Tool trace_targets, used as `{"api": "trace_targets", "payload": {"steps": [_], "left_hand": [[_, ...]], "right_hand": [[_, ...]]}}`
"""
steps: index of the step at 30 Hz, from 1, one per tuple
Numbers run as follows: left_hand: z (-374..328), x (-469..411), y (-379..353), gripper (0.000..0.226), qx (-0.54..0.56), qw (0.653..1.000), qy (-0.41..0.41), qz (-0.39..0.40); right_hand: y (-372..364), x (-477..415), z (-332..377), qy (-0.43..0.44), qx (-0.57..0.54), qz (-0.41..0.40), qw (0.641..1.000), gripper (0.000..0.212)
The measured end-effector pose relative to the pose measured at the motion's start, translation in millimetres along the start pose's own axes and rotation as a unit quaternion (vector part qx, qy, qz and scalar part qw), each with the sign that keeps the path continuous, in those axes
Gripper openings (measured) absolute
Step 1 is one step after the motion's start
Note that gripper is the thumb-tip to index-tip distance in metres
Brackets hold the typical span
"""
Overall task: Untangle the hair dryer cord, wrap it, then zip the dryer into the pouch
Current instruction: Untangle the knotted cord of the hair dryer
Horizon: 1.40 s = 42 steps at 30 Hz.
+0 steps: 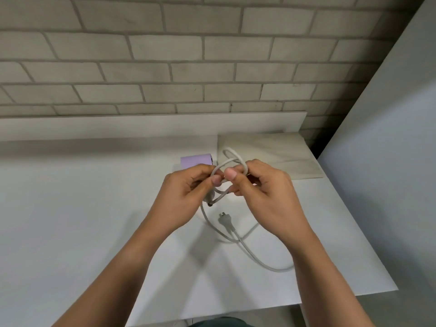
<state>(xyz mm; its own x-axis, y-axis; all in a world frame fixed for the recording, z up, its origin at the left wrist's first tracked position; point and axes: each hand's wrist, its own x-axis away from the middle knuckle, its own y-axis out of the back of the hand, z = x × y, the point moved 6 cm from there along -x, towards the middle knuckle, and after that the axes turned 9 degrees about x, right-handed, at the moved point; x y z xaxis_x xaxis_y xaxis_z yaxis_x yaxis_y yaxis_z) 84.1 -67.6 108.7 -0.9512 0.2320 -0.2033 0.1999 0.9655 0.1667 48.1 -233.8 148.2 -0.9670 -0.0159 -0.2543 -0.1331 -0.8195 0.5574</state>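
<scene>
A lilac hair dryer (195, 160) lies on the white table (82, 220), mostly hidden behind my left hand. Its pale grey cord (232, 154) loops up in a tangle between my two hands, then trails down over the table to the right. The plug (224, 220) lies flat on the table below my hands. My left hand (186, 197) pinches a strand of the tangled cord. My right hand (262, 190) pinches the loops from the other side, thumb on top. A flat beige pouch (271, 152) lies behind my right hand.
A brick wall (165, 67) rises behind the table. A grey panel (389, 161) stands along the right side, past the table's right edge (354, 220). The near edge of the table runs below my forearms.
</scene>
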Motion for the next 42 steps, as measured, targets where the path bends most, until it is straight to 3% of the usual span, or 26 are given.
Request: {"api": "trace_targets", "payload": {"steps": [4, 8, 11, 14, 16, 18, 21, 22, 24, 26, 27, 29, 30, 31, 32, 33, 35, 38, 42], "left_hand": [[3.9, 2.5, -13.0, 0.021, -0.024, 0.999, 0.018, 0.015], [8.7, -0.8, -21.0, 0.022, -0.039, 0.999, 0.029, 0.020], [9.3, -1.3, -20.9, 0.021, -0.028, 0.998, 0.035, 0.032], [5.4, -3.1, -18.9, 0.017, -0.022, 0.999, 0.028, 0.021], [4.4, -3.1, -18.6, 0.016, -0.017, 0.999, 0.031, 0.018], [3.9, -2.1, -18.7, 0.019, -0.031, 0.999, 0.027, 0.023], [6.3, 0.3, -16.9, 0.020, -0.047, 0.998, 0.018, 0.031], [7.5, 0.7, -15.9, 0.020, -0.040, 0.998, 0.020, 0.037], [9.2, 0.7, -15.5, 0.020, -0.016, 0.998, 0.027, 0.055], [10.1, -0.1, -15.0, 0.020, -0.011, 0.997, 0.029, 0.066], [11.0, -1.1, -14.7, 0.021, -0.018, 0.997, 0.030, 0.069], [12.6, -4.1, -13.5, 0.022, -0.026, 0.996, 0.040, 0.069], [13.3, -5.9, -12.6, 0.021, -0.028, 0.996, 0.046, 0.069], [13.9, -7.4, -11.8, 0.021, -0.034, 0.996, 0.050, 0.071], [14.2, -8.6, -11.8, 0.020, -0.041, 0.995, 0.053, 0.076], [13.6, -9.9, -12.5, 0.020, -0.044, 0.994, 0.053, 0.082], [11.0, -11.0, -13.3, 0.022, -0.044, 0.994, 0.049, 0.093], [6.0, -13.7, -11.0, 0.026, -0.053, 0.993, 0.030, 0.097], [8.7, -15.3, -10.0, 0.024, -0.062, 0.992, 0.038, 0.107]], "right_hand": [[15.2, 5.1, 4.9, -0.062, -0.178, -0.031, 0.982, 0.021], [20.4, 6.5, -6.0, -0.163, -0.333, -0.048, 0.927, 0.036], [32.2, 3.9, -17.3, -0.214, -0.328, -0.058, 0.918, 0.042], [40.8, 4.6, -27.2, -0.218, -0.284, -0.080, 0.930, 0.026], [42.3, 5.4, -33.1, -0.234, -0.310, -0.096, 0.916, 0.012], [37.4, 7.2, -40.1, -0.281, -0.420, -0.091, 0.858, 0.013], [26.7, 8.0, -45.0, -0.320, -0.616, -0.076, 0.716, 0.017], [24.5, 8.1, -45.3, -0.319, -0.642, -0.076, 0.693, 0.015], [23.7, 7.5, -48.1, -0.311, -0.637, -0.096, 0.699, 0.009], [25.9, 5.6, -50.2, -0.295, -0.586, -0.120, 0.745, 0.004], [29.9, 5.4, -51.5, -0.278, -0.527, -0.133, 0.792, 0.002], [47.0, 6.6, -52.3, -0.208, -0.230, -0.180, 0.933, 0.006], [56.1, 7.6, -44.9, -0.143, -0.023, -0.216, 0.966, 0.006], [61.9, 10.6, -29.8, -0.057, 0.136, -0.256, 0.955, 0.008], [62.7, 15.6, -10.7, 0.038, 0.218, -0.291, 0.931, 0.009], [58.5, 19.6, 5.6, 0.123, 0.245, -0.290, 0.917, 0.010], [38.7, 22.3, 25.1, 0.235, 0.272, -0.196, 0.912, 0.010], [7.3, 11.8, 13.6, 0.249, 0.418, -0.075, 0.871, 0.025], [-1.9, -4.8, -12.5, 0.218, 0.450, -0.034, 0.865, 0.018]]}}
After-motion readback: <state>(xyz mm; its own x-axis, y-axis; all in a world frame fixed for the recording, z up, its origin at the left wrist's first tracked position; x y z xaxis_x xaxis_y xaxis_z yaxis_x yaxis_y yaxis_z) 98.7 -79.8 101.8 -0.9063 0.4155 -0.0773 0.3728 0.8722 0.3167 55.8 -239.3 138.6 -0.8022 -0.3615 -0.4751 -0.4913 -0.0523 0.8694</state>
